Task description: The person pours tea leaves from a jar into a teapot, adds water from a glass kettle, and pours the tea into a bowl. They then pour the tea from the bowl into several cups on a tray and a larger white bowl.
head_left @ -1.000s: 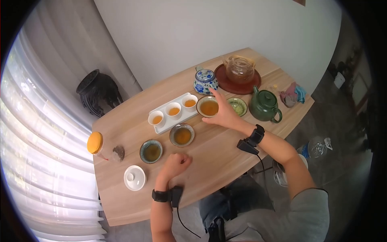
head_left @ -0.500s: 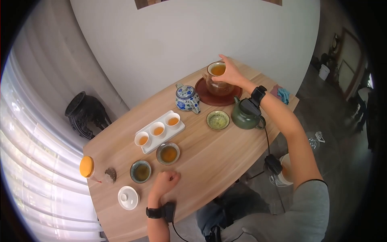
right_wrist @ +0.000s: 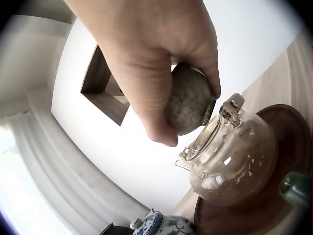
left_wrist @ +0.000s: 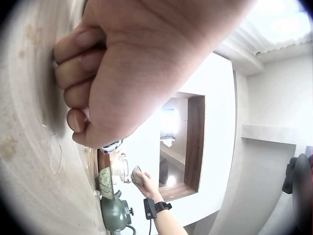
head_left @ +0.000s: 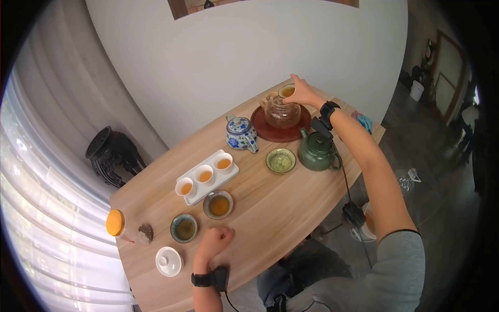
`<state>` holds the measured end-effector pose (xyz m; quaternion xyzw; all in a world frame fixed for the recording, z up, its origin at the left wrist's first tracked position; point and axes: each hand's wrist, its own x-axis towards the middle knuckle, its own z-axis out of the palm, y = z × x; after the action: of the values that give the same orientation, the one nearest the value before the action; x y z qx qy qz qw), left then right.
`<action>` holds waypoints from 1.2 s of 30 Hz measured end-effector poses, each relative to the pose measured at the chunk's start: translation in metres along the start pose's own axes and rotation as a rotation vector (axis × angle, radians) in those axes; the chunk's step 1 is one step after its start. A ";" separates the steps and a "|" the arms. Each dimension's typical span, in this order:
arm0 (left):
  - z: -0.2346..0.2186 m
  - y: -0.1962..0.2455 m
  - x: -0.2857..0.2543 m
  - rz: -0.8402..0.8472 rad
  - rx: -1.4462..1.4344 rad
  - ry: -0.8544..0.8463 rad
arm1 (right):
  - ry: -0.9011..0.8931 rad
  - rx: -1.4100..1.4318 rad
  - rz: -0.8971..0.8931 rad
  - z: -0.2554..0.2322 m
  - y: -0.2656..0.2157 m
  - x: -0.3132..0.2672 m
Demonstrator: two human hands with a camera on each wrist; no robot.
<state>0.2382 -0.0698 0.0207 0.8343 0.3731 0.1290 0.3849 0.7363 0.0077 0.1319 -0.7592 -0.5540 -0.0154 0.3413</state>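
Observation:
Toward the far end of the table, my right hand grips a tea bowl with amber tea in it. The thumb and fingers clasp opposite sides of the bowl, whose speckled grey outside shows in the right wrist view. It is raised close over the glass teapot, which stands on a round red-brown tray. My left hand rests on the near table with its fingers curled in and nothing held. Beside it are a greyish bowl of amber tea and a teal-rimmed bowl of darker tea.
A white tray carries three white cups of tea. Around the right arm stand a blue-and-white teapot, a green teapot and a pale green bowl. A white lid and a yellow-capped jar sit at the left.
My right hand has lifted the tea bowl from beside the white tray and carried it away to above the glass teapot. The head view has shifted. My left hand stays on the table.

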 end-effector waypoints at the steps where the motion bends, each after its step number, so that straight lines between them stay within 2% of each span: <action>1: 0.000 0.000 0.000 0.006 -0.023 0.008 | -0.013 -0.020 0.011 0.001 0.000 0.002; 13: -0.002 0.002 0.001 0.002 0.039 0.000 | -0.109 -0.099 0.063 0.007 0.003 0.019; 23: -0.004 0.007 0.000 -0.023 0.043 -0.006 | -0.116 -0.180 0.022 0.022 0.012 0.034; 32: -0.001 0.000 0.000 0.019 0.006 0.013 | -0.173 -0.244 0.059 0.011 -0.008 0.032; 36: -0.001 0.000 0.001 0.026 0.026 0.006 | -0.210 -0.355 0.054 0.006 -0.012 0.038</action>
<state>0.2382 -0.0689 0.0218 0.8435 0.3650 0.1319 0.3713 0.7384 0.0440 0.1489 -0.8193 -0.5548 -0.0244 0.1426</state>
